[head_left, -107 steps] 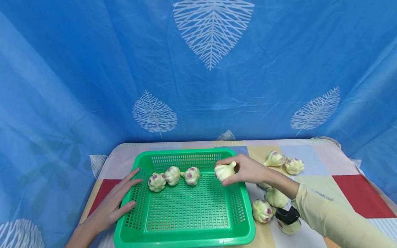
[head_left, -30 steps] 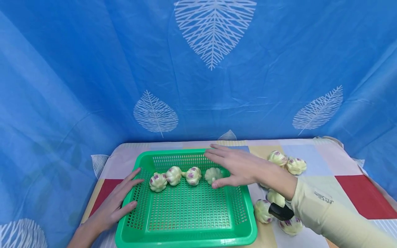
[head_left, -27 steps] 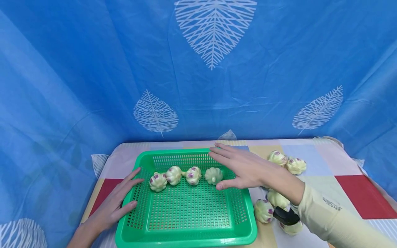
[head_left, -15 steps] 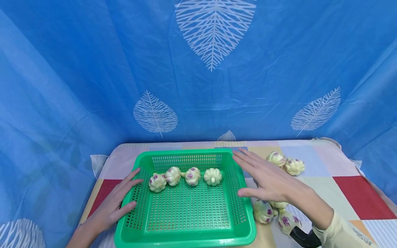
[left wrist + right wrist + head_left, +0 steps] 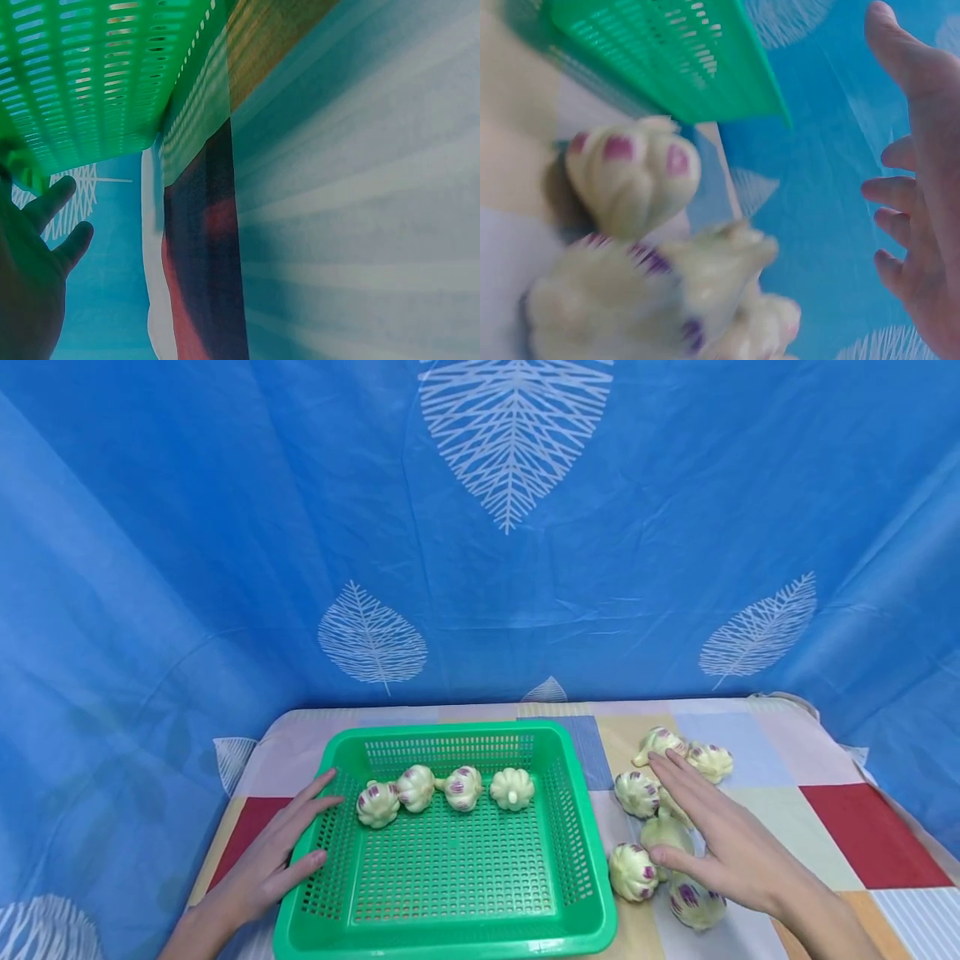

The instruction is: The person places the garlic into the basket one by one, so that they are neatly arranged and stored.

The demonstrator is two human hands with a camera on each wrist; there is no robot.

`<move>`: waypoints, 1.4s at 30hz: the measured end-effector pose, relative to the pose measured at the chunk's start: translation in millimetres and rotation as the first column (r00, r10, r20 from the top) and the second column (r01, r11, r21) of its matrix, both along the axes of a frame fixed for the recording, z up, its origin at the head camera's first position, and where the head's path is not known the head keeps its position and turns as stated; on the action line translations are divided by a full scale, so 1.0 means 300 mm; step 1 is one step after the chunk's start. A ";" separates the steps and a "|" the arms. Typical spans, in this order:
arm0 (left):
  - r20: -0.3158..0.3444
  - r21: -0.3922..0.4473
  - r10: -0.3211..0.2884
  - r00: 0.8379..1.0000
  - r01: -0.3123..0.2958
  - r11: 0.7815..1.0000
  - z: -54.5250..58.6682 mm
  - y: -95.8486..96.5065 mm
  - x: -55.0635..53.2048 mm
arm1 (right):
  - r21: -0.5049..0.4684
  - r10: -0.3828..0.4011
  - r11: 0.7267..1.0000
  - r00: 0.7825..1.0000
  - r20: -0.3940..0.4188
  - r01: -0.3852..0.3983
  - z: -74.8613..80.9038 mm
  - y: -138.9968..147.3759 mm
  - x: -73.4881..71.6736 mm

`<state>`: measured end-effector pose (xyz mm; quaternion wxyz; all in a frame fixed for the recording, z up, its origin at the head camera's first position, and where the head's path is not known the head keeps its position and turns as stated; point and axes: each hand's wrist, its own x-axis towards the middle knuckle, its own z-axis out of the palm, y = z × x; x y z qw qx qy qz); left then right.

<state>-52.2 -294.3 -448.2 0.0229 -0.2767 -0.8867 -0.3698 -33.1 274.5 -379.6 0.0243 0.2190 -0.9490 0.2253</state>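
Bracing the green basket (image 5: 585, 827), left hand (image 5: 273, 852) lies flat, fingers spread against its left wall; 4 garlic bulbs (image 5: 512, 788) sit in a row inside, toward the far wall. Right hand (image 5: 720, 835) hovers flat, fingers straight, over loose garlic bulbs (image 5: 632, 871) on the patchwork tablecloth (image 5: 825, 802), holding nothing. Best grip is probably 1 bulb pinched around its body, basket kept steady.

Staged tabletop set (blue leaf-print backdrop (image 5: 480, 527), patchwork tablecloth (image 5: 825, 802))
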 end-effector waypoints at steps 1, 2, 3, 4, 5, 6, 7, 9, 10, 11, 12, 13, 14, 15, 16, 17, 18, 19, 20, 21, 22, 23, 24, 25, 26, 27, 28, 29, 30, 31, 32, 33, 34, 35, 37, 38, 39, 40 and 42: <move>-0.006 -0.005 0.002 1.000 -0.002 1.000 0.002 0.000 0.001 | -0.006 -0.026 1.000 1.000 0.014 0.026 -0.008 0.012 0.013; -0.011 -0.009 0.005 1.000 -0.006 1.000 0.004 0.001 0.003 | -0.011 -0.051 0.999 0.998 0.035 0.052 -0.014 0.022 0.027; -0.013 -0.012 0.010 1.000 -0.010 1.000 0.004 0.001 0.004 | -0.009 -0.081 0.997 0.995 0.062 0.081 -0.021 0.033 0.040; -0.015 -0.012 0.010 1.000 -0.010 1.000 0.007 0.003 0.004 | -0.005 -0.109 0.994 0.991 0.084 0.109 -0.030 0.044 0.054; -0.016 -0.012 0.010 1.000 -0.010 1.000 0.010 0.004 0.003 | -0.003 -0.136 0.991 0.986 0.101 0.137 -0.040 0.055 0.068; -0.017 -0.016 0.010 1.000 -0.010 1.000 0.011 0.005 0.002 | -0.003 -0.161 0.987 0.979 0.123 0.163 -0.051 0.065 0.081; -0.020 -0.019 0.008 1.000 -0.008 1.000 0.013 0.006 0.000 | -0.005 -0.184 0.982 0.973 0.143 0.186 -0.062 0.075 0.095; -0.016 -0.016 0.004 1.000 -0.004 1.000 0.014 0.009 -0.004 | -0.023 -0.220 0.974 0.961 0.168 0.227 -0.089 0.096 0.123; -0.016 -0.016 0.001 1.000 -0.001 1.000 0.014 0.010 -0.007 | -0.042 -0.236 0.968 0.956 0.176 0.246 -0.104 0.107 0.136; -0.015 -0.016 0.000 1.000 0.000 1.000 0.013 0.010 -0.009 | -0.054 -0.252 0.963 0.950 0.186 0.266 -0.118 0.117 0.149; -0.015 -0.021 0.001 1.000 -0.002 1.000 0.012 0.009 -0.010 | -0.065 -0.267 0.957 0.943 0.198 0.284 -0.132 0.127 0.159; -0.015 -0.021 -0.001 1.000 0.001 1.000 0.011 0.009 -0.012 | -0.077 -0.279 0.951 0.937 0.208 0.300 -0.146 0.137 0.170; -0.014 -0.020 -0.001 1.000 0.001 1.000 0.009 0.008 -0.013 | -0.093 -0.287 0.946 0.935 0.210 0.311 -0.162 0.149 0.181; -0.013 -0.018 -0.001 1.000 0.001 1.000 0.007 0.008 -0.014 | -0.104 -0.299 0.939 0.928 0.221 0.328 -0.177 0.160 0.191; -0.014 -0.018 0.000 1.000 -0.001 1.000 0.006 0.008 -0.015 | -0.115 -0.308 0.933 0.922 0.234 0.341 -0.192 0.170 0.201; -0.015 -0.016 0.001 1.000 -0.001 1.000 0.005 0.007 -0.015 | -0.128 -0.313 0.928 0.917 0.246 0.351 -0.208 0.179 0.211; -0.016 -0.013 0.002 1.000 -0.002 1.000 0.004 0.007 -0.016 | -0.147 -0.316 0.922 0.915 0.252 0.359 -0.229 0.191 0.221; -0.015 -0.009 0.002 1.000 -0.002 1.000 0.004 0.008 -0.016 | -0.171 -0.321 0.913 0.910 0.262 0.371 -0.250 0.200 0.232; -0.014 -0.006 0.003 1.000 -0.003 1.000 0.005 0.008 -0.016 | -0.214 -0.318 0.900 0.907 0.275 0.380 -0.271 0.208 0.243; -0.013 -0.003 0.004 1.000 -0.004 1.000 0.006 0.008 -0.015 | -0.267 -0.307 0.881 0.901 0.305 0.391 -0.293 0.213 0.253; -0.012 0.000 0.003 1.000 -0.003 1.000 0.008 0.009 -0.014 | -0.325 -0.292 0.858 0.898 0.329 0.398 -0.315 0.216 0.263; -0.012 0.003 0.002 1.000 -0.002 1.000 0.010 0.010 -0.013 | -0.386 -0.273 0.829 0.895 0.352 0.405 -0.337 0.220 0.272; -0.012 0.005 0.002 1.000 -0.002 1.000 0.012 0.011 -0.012 | -0.454 -0.254 0.791 0.896 0.365 0.410 -0.359 0.222 0.281; -0.013 0.005 0.000 1.000 0.000 1.000 0.014 0.012 -0.010 | -0.523 -0.231 0.746 0.897 0.378 0.412 -0.375 0.221 0.291; -0.013 0.012 0.000 1.000 0.001 1.000 0.015 0.013 -0.009 | -0.585 -0.209 0.698 0.899 0.385 0.413 -0.389 0.218 0.297; -0.015 0.011 -0.001 1.000 0.001 1.000 0.016 0.013 -0.007 | -0.634 -0.192 0.656 0.903 0.385 0.410 -0.401 0.216 0.301; -0.017 0.009 0.001 1.000 -0.001 1.000 0.017 0.014 -0.006 | -0.669 -0.185 0.623 0.908 0.376 0.404 -0.408 0.214 0.304; -0.019 0.005 0.003 1.000 -0.003 1.000 0.017 0.013 -0.005 | -0.695 -0.179 0.598 0.912 0.368 0.398 -0.413 0.213 0.306; -0.020 0.001 0.009 1.000 -0.009 1.000 0.017 0.013 -0.003 | -0.717 -0.176 0.577 0.917 0.359 0.391 -0.416 0.209 0.305; -0.019 -0.001 0.013 1.000 -0.013 1.000 0.016 0.012 -0.002 | -0.730 -0.170 0.562 0.917 0.360 0.390 -0.415 0.206 0.303; -0.016 0.000 0.015 1.000 -0.015 1.000 0.016 0.011 -0.001 | -0.729 -0.168 0.563 0.917 0.361 0.390 -0.412 0.202 0.300; -0.017 -0.001 0.019 1.000 -0.019 1.000 0.016 0.011 0.000 | -0.726 -0.156 0.570 0.918 0.364 0.384 -0.409 0.199 0.296; -0.013 -0.002 0.022 1.000 -0.022 1.000 0.016 0.009 0.001 | -0.718 -0.144 0.583 0.918 0.368 0.380 -0.406 0.193 0.293; -0.011 0.002 0.022 1.000 -0.022 1.000 0.016 0.008 0.001 | -0.714 -0.126 0.593 0.919 0.374 0.372 -0.402 0.187 0.289; -0.007 0.012 0.021 1.000 -0.020 1.000 0.016 0.008 0.001 | -0.700 -0.099 0.613 0.915 0.390 0.365 -0.394 0.171 0.281; -0.007 0.015 0.019 1.000 -0.019 1.000 0.016 0.009 0.001 | -0.690 -0.089 0.626 0.913 0.399 0.363 -0.391 0.162 0.275; -0.007 0.016 0.019 1.000 -0.019 1.000 0.015 0.009 0.001 | -0.687 -0.080 0.632 0.912 0.403 0.359 -0.388 0.153 0.271; -0.005 0.016 0.017 1.000 -0.016 1.000 0.015 0.009 0.001 | -0.680 -0.076 0.642 0.911 0.404 0.355 -0.386 0.144 0.266; -0.005 0.009 0.014 1.000 -0.014 1.000 0.012 0.010 0.002 | -0.664 -0.089 0.654 0.909 0.407 0.362 -0.382 0.133 0.257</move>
